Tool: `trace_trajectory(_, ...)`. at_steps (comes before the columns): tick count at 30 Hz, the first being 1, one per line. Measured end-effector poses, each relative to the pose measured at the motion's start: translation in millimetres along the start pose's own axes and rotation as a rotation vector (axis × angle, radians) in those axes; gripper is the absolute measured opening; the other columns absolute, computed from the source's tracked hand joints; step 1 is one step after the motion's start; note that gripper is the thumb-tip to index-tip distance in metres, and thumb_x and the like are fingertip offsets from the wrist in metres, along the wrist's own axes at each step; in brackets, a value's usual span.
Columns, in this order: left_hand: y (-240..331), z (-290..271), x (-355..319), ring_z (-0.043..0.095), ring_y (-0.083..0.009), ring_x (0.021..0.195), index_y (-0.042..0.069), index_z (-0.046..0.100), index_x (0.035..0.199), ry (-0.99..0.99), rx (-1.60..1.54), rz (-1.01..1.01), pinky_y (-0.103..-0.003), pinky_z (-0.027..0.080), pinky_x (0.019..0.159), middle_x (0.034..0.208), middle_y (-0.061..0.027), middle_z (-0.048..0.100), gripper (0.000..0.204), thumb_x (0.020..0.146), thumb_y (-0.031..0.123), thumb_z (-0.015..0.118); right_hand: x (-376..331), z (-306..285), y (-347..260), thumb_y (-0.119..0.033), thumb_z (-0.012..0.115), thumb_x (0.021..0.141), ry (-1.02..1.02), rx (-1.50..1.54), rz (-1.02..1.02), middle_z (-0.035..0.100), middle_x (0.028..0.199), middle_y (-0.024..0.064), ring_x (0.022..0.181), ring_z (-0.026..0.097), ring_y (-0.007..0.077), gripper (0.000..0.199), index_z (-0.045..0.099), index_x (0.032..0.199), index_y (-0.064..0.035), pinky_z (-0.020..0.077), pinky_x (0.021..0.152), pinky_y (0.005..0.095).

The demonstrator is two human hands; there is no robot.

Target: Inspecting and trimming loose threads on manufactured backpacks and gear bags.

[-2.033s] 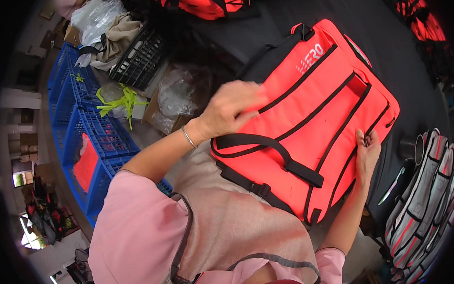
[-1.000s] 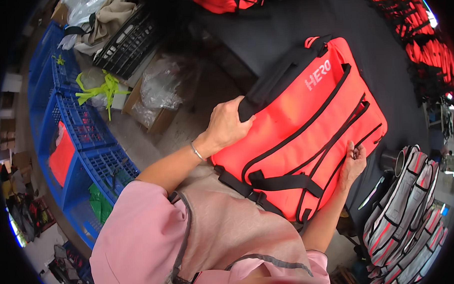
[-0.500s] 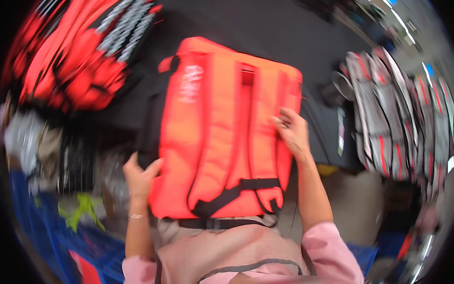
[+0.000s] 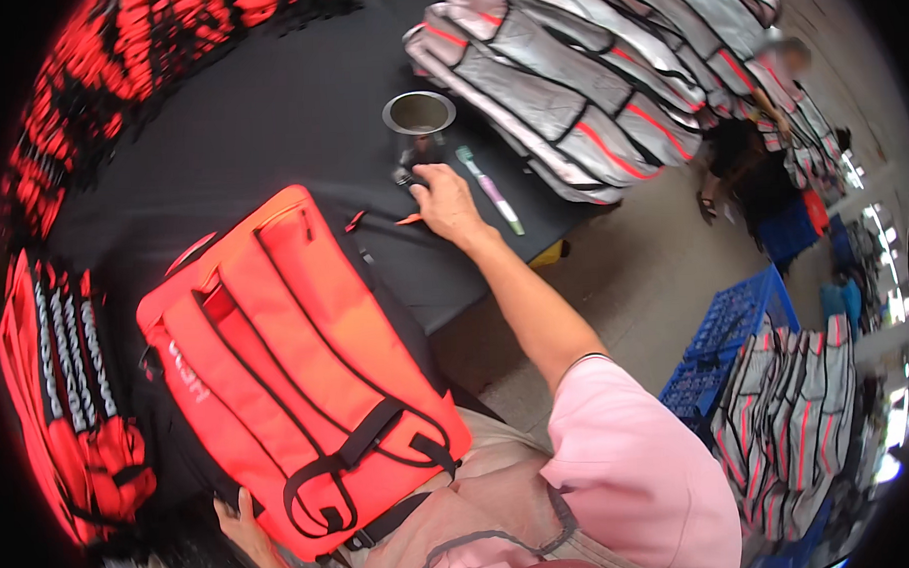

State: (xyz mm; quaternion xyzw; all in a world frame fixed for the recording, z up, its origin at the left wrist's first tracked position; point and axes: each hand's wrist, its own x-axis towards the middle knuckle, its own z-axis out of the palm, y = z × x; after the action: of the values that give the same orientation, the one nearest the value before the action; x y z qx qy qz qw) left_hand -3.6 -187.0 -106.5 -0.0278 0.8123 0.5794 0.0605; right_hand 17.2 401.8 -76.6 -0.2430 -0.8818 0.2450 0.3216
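L hand [image 4: 245, 522]: grips the orange backpack [image 4: 298, 390] at its lower edge; earlier it sat up by the top corner.
Backpack: lies strap side up, half on the black worktop [image 4: 268, 110], half against our lap. Long axis runs diagonal, top end toward upper L, bottom w/ black straps toward lower R.
R hand [image 4: 450, 206]: has left the bag's side; now out on the worktop, fingers curled on a small dark item by the metal cup [image 4: 419, 113] & pen [image 4: 489, 189]. Can't tell if gripped.
Meaning: we judge bag work paused, tool fetch.
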Motion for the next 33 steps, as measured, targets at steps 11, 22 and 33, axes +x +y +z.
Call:
trace_trajectory(11, 23.8, 20.1, -26.2, 0.06, -0.0337, 0.099, -0.007, 0.055, 0.126, 0.125, 0.075, 0.079, -0.042, 0.05, 0.086, 0.117, -0.0269, 0.062, 0.058, 0.089, 0.036, 0.068, -38.7, -26.4, 56.1, -0.024, 0.069, 0.083, 0.149, -0.507, 0.14, 0.056, 0.098, 0.0166, 0.094, 0.056, 0.0336, 0.029, 0.058, 0.102, -0.005, 0.0481, 0.079, 0.0442)
trace_trajectory(22, -6.1, -2.6, -63.6, 0.028, -0.0272, 0.143, 0.002, 0.024, 0.151, 0.092, 0.192, -0.001, -0.038, 0.021, 0.116, 0.155, -0.0181, 0.028, 0.064, 0.099, 0.028, 0.051, 19.9, -108.3, 8.7, -0.009, 0.062, 0.087, 0.156, -0.257, -0.107, 0.057, 0.1, 0.0239, 0.095, 0.059, 0.0425, 0.033, 0.059, 0.119, -0.0031, 0.049, 0.082, 0.0483)
trace_trajectory(33, 18.7, 19.8, -78.7, 0.033, -0.0259, 0.14, 0.002, 0.028, 0.15, 0.141, 0.363, 0.034, -0.035, 0.024, 0.114, 0.151, -0.0189, 0.036, 0.068, 0.091, 0.016, 0.06, 153.5, -64.7, -24.4, -0.015, 0.053, 0.084, -0.446, -0.788, -0.175, 0.069, 0.093, 0.0211, 0.085, 0.068, 0.0397, 0.018, 0.068, 0.09, -0.0059, 0.0531, 0.072, 0.0498)
